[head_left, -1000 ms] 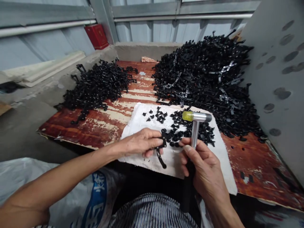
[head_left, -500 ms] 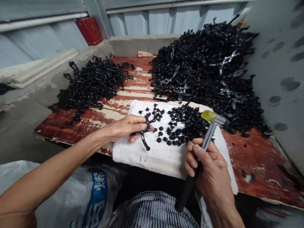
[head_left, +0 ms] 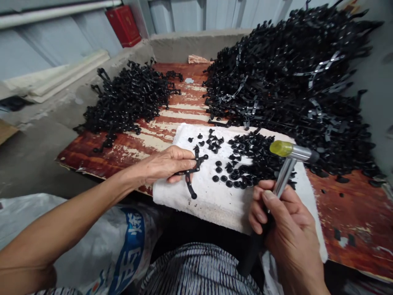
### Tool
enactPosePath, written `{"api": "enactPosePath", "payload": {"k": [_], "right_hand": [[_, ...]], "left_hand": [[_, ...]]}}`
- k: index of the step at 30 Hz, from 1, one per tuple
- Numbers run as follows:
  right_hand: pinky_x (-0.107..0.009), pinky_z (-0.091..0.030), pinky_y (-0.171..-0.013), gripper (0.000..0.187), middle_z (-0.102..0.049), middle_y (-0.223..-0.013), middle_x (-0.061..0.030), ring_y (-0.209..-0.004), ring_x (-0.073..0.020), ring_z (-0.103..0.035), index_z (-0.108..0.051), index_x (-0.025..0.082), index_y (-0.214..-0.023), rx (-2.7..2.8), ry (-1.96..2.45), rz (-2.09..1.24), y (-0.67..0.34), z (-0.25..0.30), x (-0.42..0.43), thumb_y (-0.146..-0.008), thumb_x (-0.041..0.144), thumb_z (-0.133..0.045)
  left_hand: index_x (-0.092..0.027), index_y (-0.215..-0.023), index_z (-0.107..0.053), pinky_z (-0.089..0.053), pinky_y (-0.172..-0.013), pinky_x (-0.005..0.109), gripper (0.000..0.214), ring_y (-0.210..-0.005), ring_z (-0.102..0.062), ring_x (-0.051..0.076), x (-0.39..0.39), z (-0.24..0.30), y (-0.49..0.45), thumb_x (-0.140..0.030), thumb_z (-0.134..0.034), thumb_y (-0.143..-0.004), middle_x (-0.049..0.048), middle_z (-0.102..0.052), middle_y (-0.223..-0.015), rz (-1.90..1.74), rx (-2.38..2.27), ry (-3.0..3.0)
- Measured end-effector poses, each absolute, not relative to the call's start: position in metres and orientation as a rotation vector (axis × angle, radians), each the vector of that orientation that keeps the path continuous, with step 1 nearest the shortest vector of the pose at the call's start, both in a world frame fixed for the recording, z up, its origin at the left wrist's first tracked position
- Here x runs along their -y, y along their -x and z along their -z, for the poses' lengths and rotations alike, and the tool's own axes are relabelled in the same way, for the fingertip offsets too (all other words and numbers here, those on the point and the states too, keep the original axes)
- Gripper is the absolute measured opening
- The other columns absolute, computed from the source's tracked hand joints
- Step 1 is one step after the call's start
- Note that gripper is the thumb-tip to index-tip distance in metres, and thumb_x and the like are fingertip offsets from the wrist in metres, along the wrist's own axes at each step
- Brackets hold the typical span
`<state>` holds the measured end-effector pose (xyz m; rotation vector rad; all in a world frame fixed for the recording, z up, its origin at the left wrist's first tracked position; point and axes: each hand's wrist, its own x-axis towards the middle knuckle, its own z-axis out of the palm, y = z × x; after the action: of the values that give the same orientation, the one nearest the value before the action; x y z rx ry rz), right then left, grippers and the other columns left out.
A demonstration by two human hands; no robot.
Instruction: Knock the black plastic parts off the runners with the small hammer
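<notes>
Where the left hand (head_left: 166, 164) pinches it in its fingers, I see a black bracket (head_left: 197, 162) over the white cloth (head_left: 202, 205), its lower end slanting away from them toward the striped clothing (head_left: 199, 268); the right hand (head_left: 288, 221), farther off, clasps a hammer (head_left: 285, 176). The bracket looks crossed, slim and jointed.

Place: workshop | corrugated wall (head_left: 190, 16), top of frame | blk-pts pile (head_left: 129, 98) upper L, bigger pile (head_left: 276, 73) upper R | worn surface (head_left: 184, 107), mid-frame | mallet (head_left: 285, 176), R of ctr
</notes>
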<state>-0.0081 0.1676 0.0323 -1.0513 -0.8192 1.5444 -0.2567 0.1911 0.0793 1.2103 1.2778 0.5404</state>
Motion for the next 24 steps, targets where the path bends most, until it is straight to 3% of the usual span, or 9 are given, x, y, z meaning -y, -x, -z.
{"api": "enactPosePath", "payload": {"k": [9,15,24], "right_hand": [[-0.016,-0.040,-0.034,0.017,-0.057,-0.067,0.0038,-0.043,-0.0058,-0.046,-0.065,0.024,-0.090,0.906,1.084,-1.513,0.008,-0.027,-0.163,-0.079,0.033,-0.075],[-0.016,-0.040,-0.035,0.020,-0.055,-0.068,0.0039,-0.044,-0.0057,-0.044,-0.064,0.024,-0.091,0.929,1.108,-1.508,0.009,-0.027,-0.163,-0.079,0.035,-0.075],[-0.016,-0.038,-0.035,0.022,-0.054,-0.066,0.0041,-0.044,-0.0061,-0.044,-0.062,0.024,-0.091,0.951,1.116,-1.506,0.007,-0.026,-0.163,-0.079,0.037,-0.075]], "left_hand": [[-0.014,-0.065,-0.050,-0.022,-0.035,0.014,0.027,-0.037,-0.036,0.000,-0.189,-0.069,0.260,-0.025,-0.059,-0.087,-0.0001,-0.059,-0.062,-0.526,-1.294,-1.174],[-0.013,-0.071,-0.056,-0.021,-0.036,0.014,0.026,-0.038,-0.035,0.000,-0.200,-0.066,0.262,-0.030,-0.056,-0.091,-0.0001,-0.058,-0.062,-0.553,-1.270,-1.283],[-0.013,-0.065,-0.055,-0.019,-0.032,0.015,0.026,-0.033,-0.036,-0.001,-0.232,-0.061,0.257,-0.023,-0.059,-0.088,0.0010,-0.059,-0.063,-0.582,-1.217,-1.251]]}}
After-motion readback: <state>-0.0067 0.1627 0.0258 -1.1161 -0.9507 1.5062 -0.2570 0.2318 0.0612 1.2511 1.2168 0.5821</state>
